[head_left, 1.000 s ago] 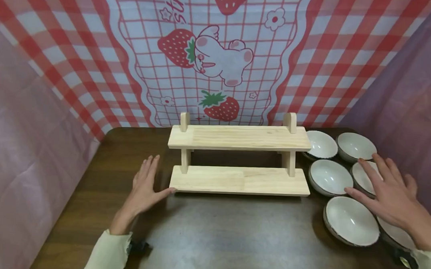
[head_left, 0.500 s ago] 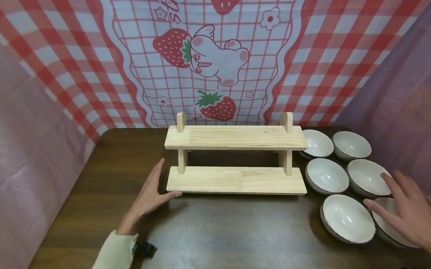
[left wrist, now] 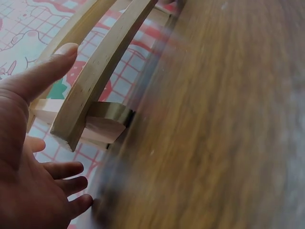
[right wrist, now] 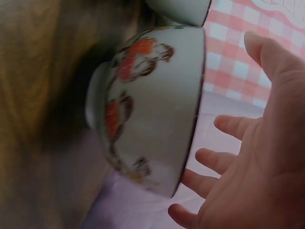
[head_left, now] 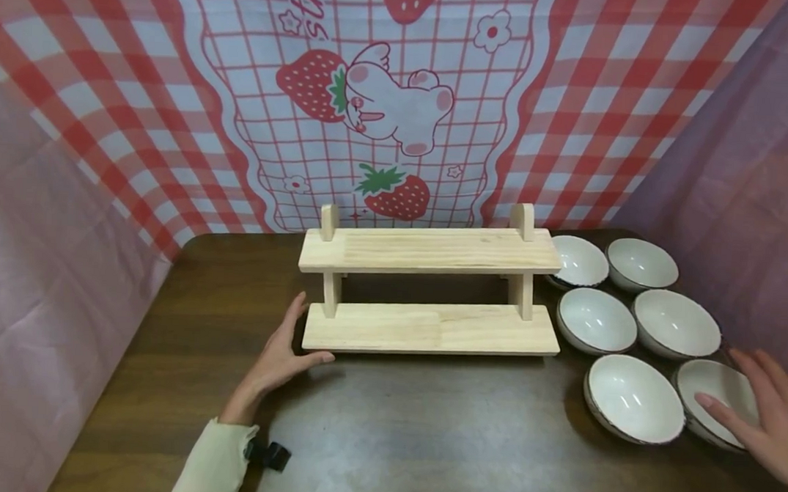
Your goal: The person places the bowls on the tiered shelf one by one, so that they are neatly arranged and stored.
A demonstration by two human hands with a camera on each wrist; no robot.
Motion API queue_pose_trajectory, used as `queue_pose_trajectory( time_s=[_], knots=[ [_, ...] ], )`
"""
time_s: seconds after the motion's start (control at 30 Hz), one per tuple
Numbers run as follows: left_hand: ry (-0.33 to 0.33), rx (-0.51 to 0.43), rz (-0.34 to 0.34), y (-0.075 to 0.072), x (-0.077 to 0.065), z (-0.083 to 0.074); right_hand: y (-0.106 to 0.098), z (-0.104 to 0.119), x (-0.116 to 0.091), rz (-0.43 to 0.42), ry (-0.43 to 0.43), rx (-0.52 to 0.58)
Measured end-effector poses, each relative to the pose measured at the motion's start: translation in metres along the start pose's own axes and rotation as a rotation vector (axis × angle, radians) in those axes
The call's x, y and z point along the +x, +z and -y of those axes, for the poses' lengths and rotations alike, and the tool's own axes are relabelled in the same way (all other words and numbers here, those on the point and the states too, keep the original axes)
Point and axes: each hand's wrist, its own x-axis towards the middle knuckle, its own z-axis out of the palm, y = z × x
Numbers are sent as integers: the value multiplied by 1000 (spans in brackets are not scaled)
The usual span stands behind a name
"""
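A two-tier wooden shelf stand point(head_left: 430, 328) stands at the back middle of the table. Beside the left end of its lower board is my left hand point(head_left: 276, 364), thumb at the front edge and fingers spread; in the left wrist view the hand point(left wrist: 33, 176) frames the board's end without closing on it. My right hand point(head_left: 779, 420) hovers by the nearest right-hand bowl point(head_left: 717, 396), its fingers apart and partly past the rim. The right wrist view shows that white bowl point(right wrist: 157, 109) with orange-red painted figures and a dark rim, and the fingers apart beside it.
Several more white bowls fill the table's right side: front point(head_left: 634, 400), middle point(head_left: 595, 321), point(head_left: 677, 324) is another bowl's place beside it. A checked strawberry cloth point(head_left: 401, 92) hangs behind the shelf; pink cloths point(head_left: 47, 319) flank the table point(head_left: 412, 430).
My right hand has moved right and toward me, off the middle bowl to the nearest right-hand one. My left hand has shifted slightly right against the shelf's end.
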Motion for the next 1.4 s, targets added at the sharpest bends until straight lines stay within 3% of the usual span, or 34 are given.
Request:
queue_pose_trajectory(
  time_s=[0.33,0.6,0.97,1.2,1.4],
  knots=[
    [2,-42,-15,8,4,4,5,-7,-17,48,90,14],
    [-17,-48,-45,11,7,8,9,-12,-26,17,74,14],
    [-28,-36,-41,11,9,10,16,-24,-37,28,127,-14],
    [3,-33,-51,12,7,10,19,-28,-40,33,178,-59],
    [13,-20,-67,12,7,11,21,-24,-41,24,242,-6]
  ],
)
